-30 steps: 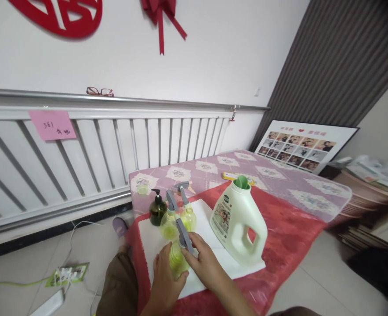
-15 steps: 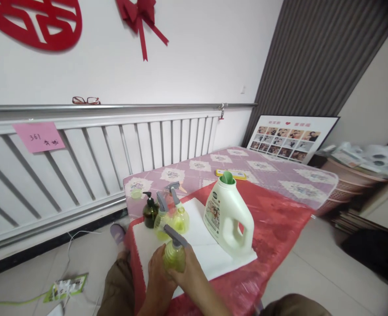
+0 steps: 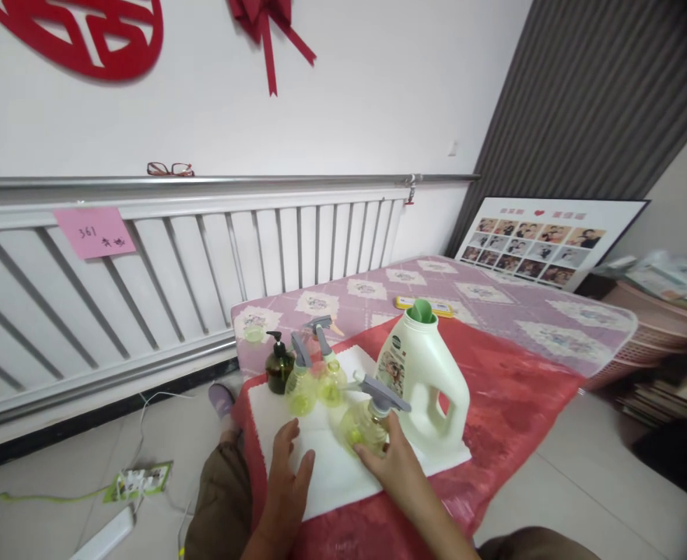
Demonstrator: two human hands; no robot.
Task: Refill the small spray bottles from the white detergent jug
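My right hand (image 3: 385, 457) is wrapped round a spray bottle (image 3: 366, 424) of yellow-green liquid with a grey trigger head. The bottle is over the white cloth (image 3: 320, 482), in front of a big pale green jug (image 3: 430, 381). My left hand (image 3: 289, 467) holds nothing, its fingers apart above the cloth. Ahead of it stand two more spray bottles, one on the left (image 3: 301, 389) and one on the right (image 3: 331, 381). Beside them is a dark green pump bottle (image 3: 278, 365). A green cap or cup (image 3: 422, 311) sits in the jug's mouth.
Red plastic sheeting (image 3: 506, 381) lies under the cloth on a table with a purple patterned cover (image 3: 488, 311). Behind the jug lies a yellow-edged box (image 3: 425, 305). A radiator (image 3: 203, 249) runs along the wall. A power strip (image 3: 138, 481) with cables is on the floor.
Both hands were on the spray bottle; the left has let go and opened. The right hand has carried the bottle to the right, towards the jug. The view has shifted slightly.
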